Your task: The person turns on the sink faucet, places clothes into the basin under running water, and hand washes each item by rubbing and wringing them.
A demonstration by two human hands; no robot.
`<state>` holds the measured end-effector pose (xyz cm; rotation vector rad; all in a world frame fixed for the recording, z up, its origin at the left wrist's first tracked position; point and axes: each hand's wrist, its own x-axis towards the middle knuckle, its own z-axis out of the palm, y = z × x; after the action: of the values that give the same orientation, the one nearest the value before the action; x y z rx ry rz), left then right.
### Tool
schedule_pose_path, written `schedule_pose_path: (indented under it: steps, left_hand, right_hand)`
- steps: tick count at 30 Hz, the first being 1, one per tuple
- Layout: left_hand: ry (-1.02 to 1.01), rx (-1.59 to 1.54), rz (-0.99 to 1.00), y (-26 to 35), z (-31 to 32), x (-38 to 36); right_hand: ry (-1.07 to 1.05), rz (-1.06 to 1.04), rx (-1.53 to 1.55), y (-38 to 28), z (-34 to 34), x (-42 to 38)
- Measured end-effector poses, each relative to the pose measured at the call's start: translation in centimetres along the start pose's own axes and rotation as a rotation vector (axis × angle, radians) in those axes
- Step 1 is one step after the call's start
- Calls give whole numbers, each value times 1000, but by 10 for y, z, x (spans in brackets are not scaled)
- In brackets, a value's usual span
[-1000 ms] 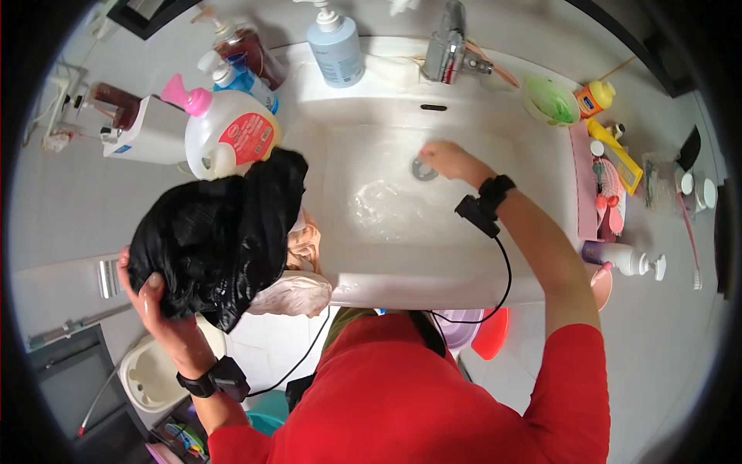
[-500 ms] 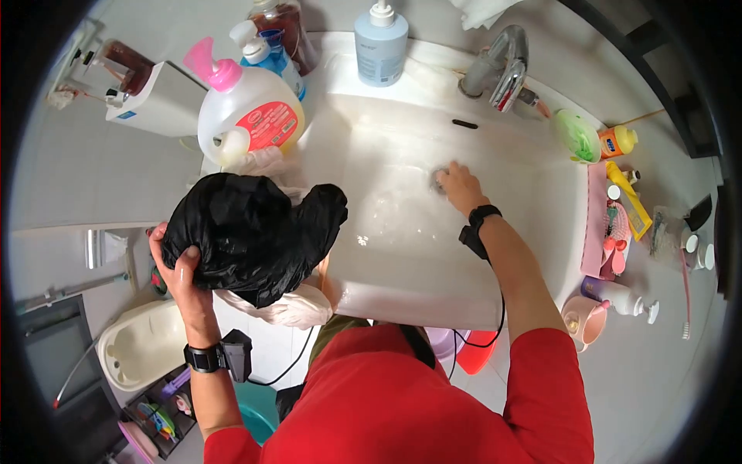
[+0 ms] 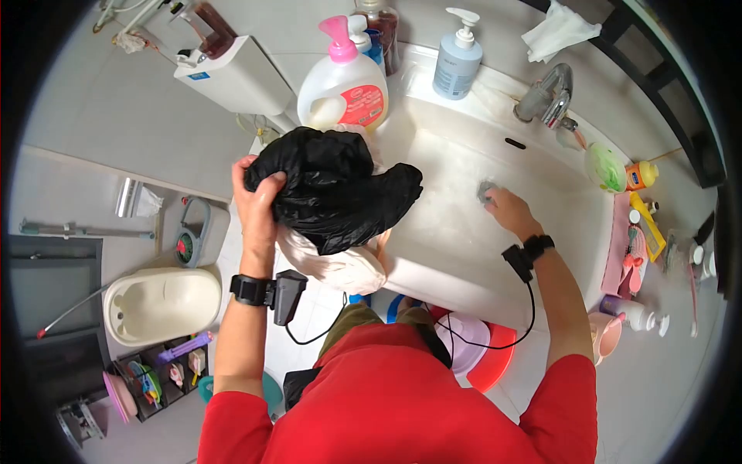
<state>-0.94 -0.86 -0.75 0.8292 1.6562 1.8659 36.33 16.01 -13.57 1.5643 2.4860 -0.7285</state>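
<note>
My left hand (image 3: 259, 201) is closed on the left edge of a bunched black garment (image 3: 328, 189), which looks thin and shiny. The garment lies over pale cloth (image 3: 340, 267) at the left rim of the white sink (image 3: 456, 282). Inside the basin, my right hand (image 3: 512, 213) reaches to the grey drain plug (image 3: 485, 190), its fingers curled together at the plug's edge. The fingertips are partly hidden. A little water appears to lie in the basin.
Behind the sink stand a pink-topped detergent bottle (image 3: 340, 89), a blue pump bottle (image 3: 457, 62) and the faucet (image 3: 545, 100). A green-filled bowl (image 3: 605, 168) and a pink tray (image 3: 616, 240) sit right. A baby bathtub (image 3: 166, 301) is lower left.
The view has shifted, so everything appears farther right or turned. My left hand still grips the black garment, and my right hand is still at the drain plug.
</note>
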Motion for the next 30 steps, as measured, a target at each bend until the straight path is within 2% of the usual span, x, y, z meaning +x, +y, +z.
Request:
schedule_pose_path:
  steps: [1, 3, 5, 9, 11, 13, 14, 16, 18, 19, 23, 28, 30]
  left_hand:
    - [-17, -43, -15, -2, 0, 1]
    - [-33, -11, 26, -4, -1, 3]
    - [-37, 25, 42, -2, -1, 1]
    - [-91, 41, 50, 1, -7, -3]
    - [-129, 8, 31, 4, -8, -8]
    - [-171, -21, 17, 4, -11, -11]
    - [-179, -36, 50, 1, -12, -13]
    - [-192, -67, 90, -2, -14, -15]
    - [-151, 30, 231, -1, -16, -21]
    - [-145, 12, 231, 1, -16, -24]
    - [-109, 69, 253, -7, -20, -30]
    - [-103, 159, 418, -11, -23, -29]
    - [-104, 161, 401, -9, -25, -30]
  right_hand:
    - [18, 8, -2, -6, -3, -13]
    - [-87, -37, 147, -19, -1, -45]
    - [-43, -65, 54, -30, 10, -78]
    - [-120, 61, 51, -64, 21, -122]
    - [-117, 97, 45, -59, 37, -124]
    - [104, 9, 33, -64, 44, -135]
    - [114, 31, 28, -67, 48, -138]
    - [249, 357, -16, -82, 53, -137]
    - [301, 384, -53, -85, 59, -136]
    - [342, 405, -85, -85, 61, -136]
    - [381, 410, -117, -85, 64, -135]
    - [443, 460, -88, -93, 63, -136]
    - [467, 451, -88, -93, 64, -133]
